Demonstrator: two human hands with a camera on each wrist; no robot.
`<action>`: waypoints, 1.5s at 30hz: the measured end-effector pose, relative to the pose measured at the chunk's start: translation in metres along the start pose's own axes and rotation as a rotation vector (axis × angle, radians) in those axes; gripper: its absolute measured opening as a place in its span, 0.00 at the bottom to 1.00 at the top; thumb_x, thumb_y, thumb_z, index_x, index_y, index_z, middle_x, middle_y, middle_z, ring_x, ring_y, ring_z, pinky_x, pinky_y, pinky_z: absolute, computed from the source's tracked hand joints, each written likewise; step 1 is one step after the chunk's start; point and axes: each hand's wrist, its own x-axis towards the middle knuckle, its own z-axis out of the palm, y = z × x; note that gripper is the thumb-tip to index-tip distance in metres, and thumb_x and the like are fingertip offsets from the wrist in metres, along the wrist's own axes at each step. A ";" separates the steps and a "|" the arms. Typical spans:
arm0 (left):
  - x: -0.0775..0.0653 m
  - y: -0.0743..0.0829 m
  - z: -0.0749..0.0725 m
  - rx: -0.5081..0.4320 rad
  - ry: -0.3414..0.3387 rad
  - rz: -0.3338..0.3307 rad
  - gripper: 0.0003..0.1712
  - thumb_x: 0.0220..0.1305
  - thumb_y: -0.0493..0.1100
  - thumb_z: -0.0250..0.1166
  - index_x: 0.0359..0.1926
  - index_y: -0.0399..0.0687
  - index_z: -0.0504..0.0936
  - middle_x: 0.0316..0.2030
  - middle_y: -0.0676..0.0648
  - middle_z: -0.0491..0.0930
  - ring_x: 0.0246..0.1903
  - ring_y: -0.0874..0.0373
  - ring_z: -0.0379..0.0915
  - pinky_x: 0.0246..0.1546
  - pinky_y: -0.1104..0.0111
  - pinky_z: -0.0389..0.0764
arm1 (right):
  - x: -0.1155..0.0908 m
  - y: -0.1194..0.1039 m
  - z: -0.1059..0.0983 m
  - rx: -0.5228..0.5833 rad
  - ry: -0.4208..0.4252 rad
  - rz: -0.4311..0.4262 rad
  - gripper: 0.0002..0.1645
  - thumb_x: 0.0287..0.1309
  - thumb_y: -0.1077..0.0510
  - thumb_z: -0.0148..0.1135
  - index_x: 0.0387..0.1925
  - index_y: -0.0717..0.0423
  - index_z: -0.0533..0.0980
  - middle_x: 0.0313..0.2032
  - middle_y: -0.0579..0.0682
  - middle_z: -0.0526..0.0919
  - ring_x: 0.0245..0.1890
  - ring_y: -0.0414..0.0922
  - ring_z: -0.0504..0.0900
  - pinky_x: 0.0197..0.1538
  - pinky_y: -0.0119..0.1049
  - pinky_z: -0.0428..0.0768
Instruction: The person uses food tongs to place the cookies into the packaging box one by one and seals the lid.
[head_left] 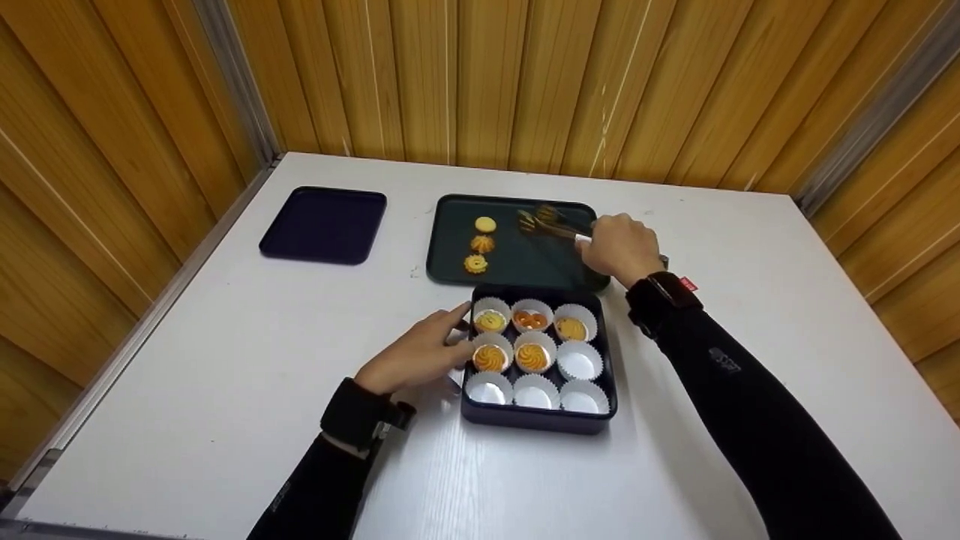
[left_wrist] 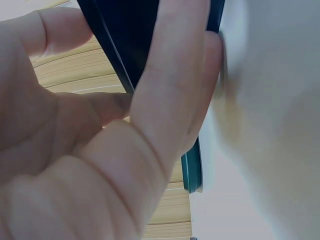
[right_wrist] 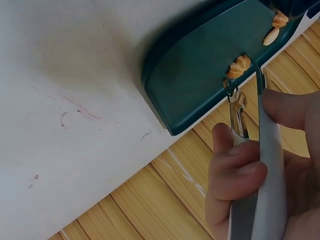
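Observation:
My right hand (head_left: 621,246) grips a pair of tongs (right_wrist: 271,165) over the right part of the dark green tray (head_left: 517,262). In the right wrist view the tong tips stand around a ridged golden cookie (right_wrist: 239,66), spread apart. Three more cookies lie in a column on that tray, one a plain round cookie (head_left: 486,224). My left hand (head_left: 420,352) touches the left side of a dark box (head_left: 536,420), its fingers fairly straight. Inside the box are white paper cups in rows; several hold cookies, such as the swirl cookie (head_left: 490,358), while the front-row cups (head_left: 537,392) are empty.
A dark purple tray (head_left: 322,225) lies at the back left of the white table (head_left: 262,375). Wood-patterned panels (head_left: 480,82) close off the back and both sides. The box stands right at the green tray's front edge.

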 end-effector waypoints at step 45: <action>0.002 -0.001 0.001 0.000 0.001 -0.012 0.45 0.73 0.54 0.59 0.85 0.52 0.54 0.73 0.40 0.69 0.69 0.48 0.68 0.74 0.49 0.66 | -0.027 0.040 -0.053 -0.065 -0.120 -0.151 0.25 0.74 0.45 0.59 0.60 0.56 0.85 0.48 0.63 0.87 0.41 0.58 0.80 0.44 0.57 0.80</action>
